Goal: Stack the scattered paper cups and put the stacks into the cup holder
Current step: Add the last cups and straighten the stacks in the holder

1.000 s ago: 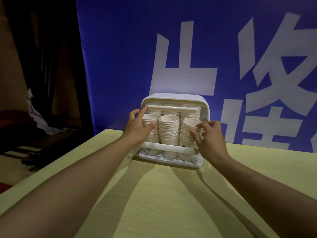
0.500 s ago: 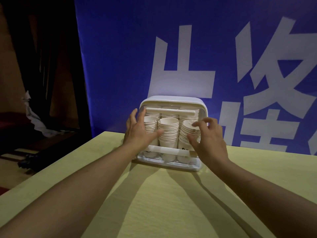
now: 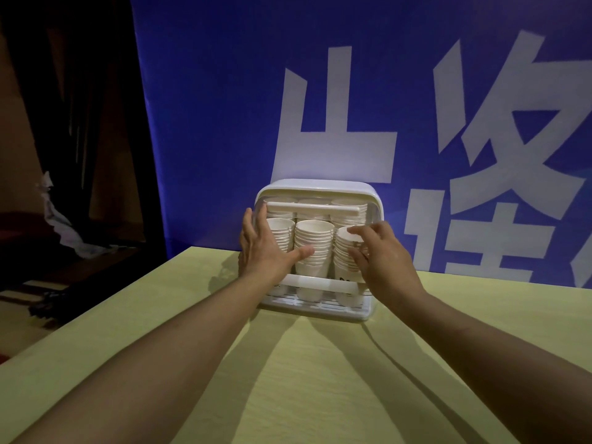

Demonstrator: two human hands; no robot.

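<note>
Left hand (image 3: 267,251): spread flat, fingers straight, laid against the left cup stack (image 3: 282,235); thumb stretched across to the middle cup stack (image 3: 312,248).
Right hand (image 3: 382,259): loosely curled, fingertips (image 3: 354,230) touching the rim of the right cup stack (image 3: 346,251); true grip cannot be told.
Cup stacks: three in front, more behind, all upright inside the holder.
Cup holder (image 3: 317,187): white, open-fronted, at the far edge of the yellow table (image 3: 320,379).
Backdrop: blue banner (image 3: 208,91) with white characters.

left cup stack (image 3: 282,235) half hidden behind left hand (image 3: 266,251), banner (image 3: 352,91) lettering cut off at right edge
</note>
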